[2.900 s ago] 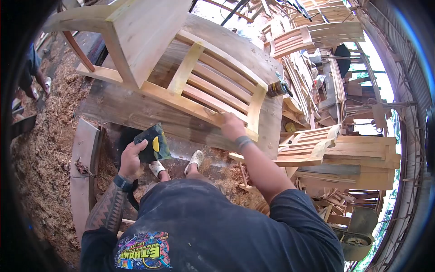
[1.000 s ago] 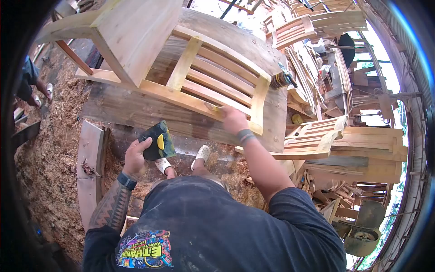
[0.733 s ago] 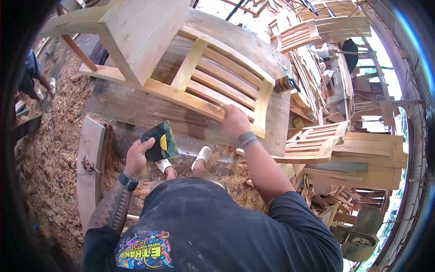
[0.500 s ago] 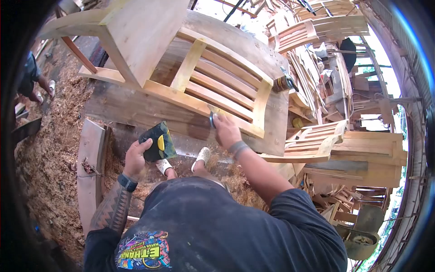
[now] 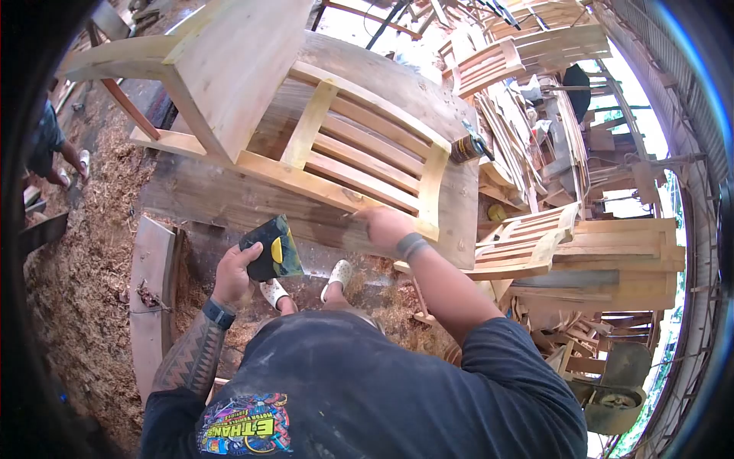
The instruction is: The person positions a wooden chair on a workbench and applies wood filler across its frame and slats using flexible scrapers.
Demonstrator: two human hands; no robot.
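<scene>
Pale wood makes up the chair (image 5: 309, 126) lying on the table (image 5: 237, 191), slatted end toward the right edge, one rail (image 5: 306, 184) facing the edge nearest me. My left hand (image 5: 235, 274) pinches a dark sheet (image 5: 265, 262) bearing a yellow dab (image 5: 277, 251), best held level. My right hand (image 5: 388, 229) curls at the rail; blur hides whether it grips anything. Light, even pressure along the rail should serve, I judge.

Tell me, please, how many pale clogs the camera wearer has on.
2: the left clog, in the picture just below the dark flat piece in the left hand, and the right clog, farther right. Neither is fully hidden.
</scene>
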